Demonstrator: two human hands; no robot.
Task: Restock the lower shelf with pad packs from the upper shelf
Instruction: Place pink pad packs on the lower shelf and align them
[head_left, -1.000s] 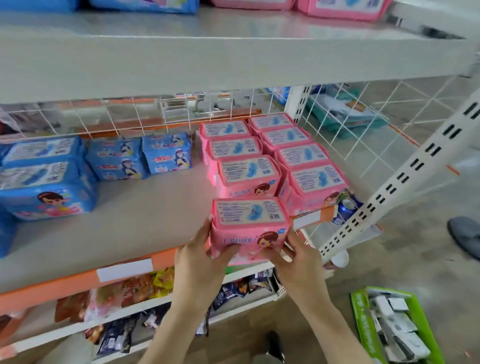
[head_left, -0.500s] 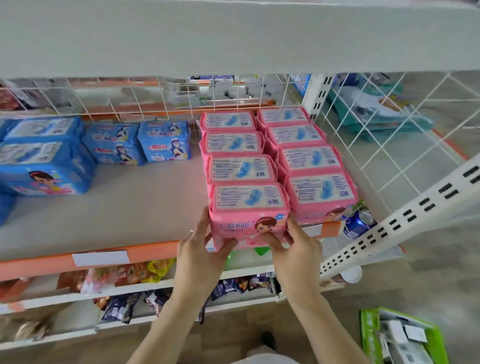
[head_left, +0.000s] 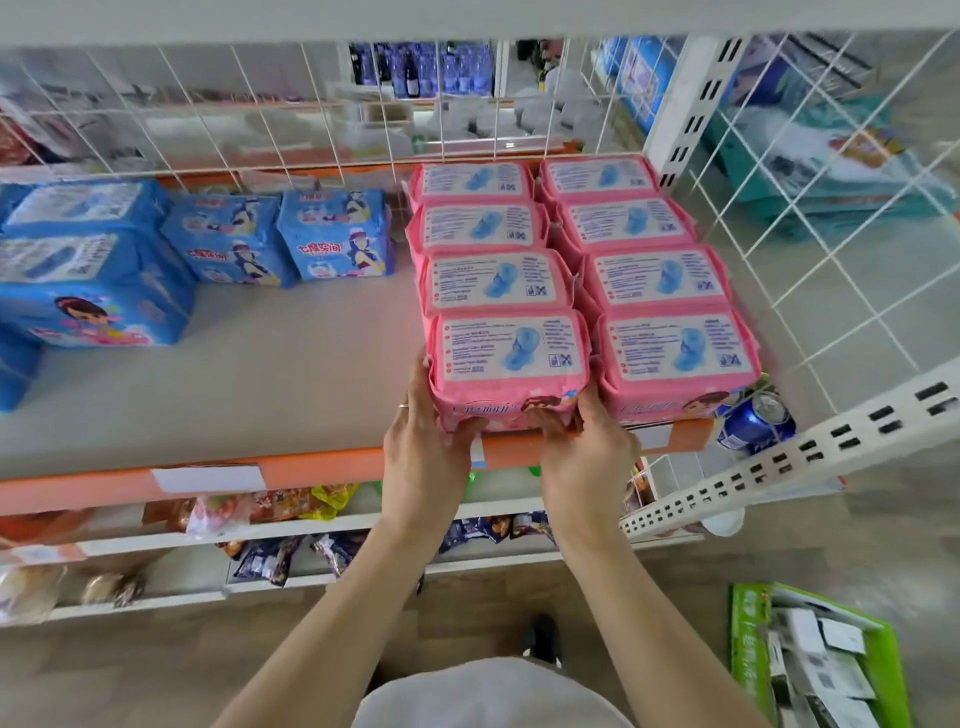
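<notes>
A pink pad pack (head_left: 511, 358) rests at the front of the left pink row on the lower shelf (head_left: 249, 384), at its orange edge. My left hand (head_left: 423, 441) grips its left front corner and my right hand (head_left: 582, 447) grips its right front corner. Behind it stand three more pink packs (head_left: 493, 280), and a second row of pink packs (head_left: 670, 348) runs alongside on the right. The upper shelf shows only as a white underside (head_left: 467, 15) at the top.
Blue pad packs (head_left: 332, 234) sit at the shelf's back left and far left (head_left: 88, 291). A blue can (head_left: 756, 421) lies beside the right pink row. White wire mesh (head_left: 810, 218) closes the back and right side. A green box (head_left: 815, 660) sits on the floor.
Both hands have pushed the pink pack from over the shelf's edge back onto the shelf, against the pack behind it. The view has tilted down, so the upper shelf's packs are out of sight.
</notes>
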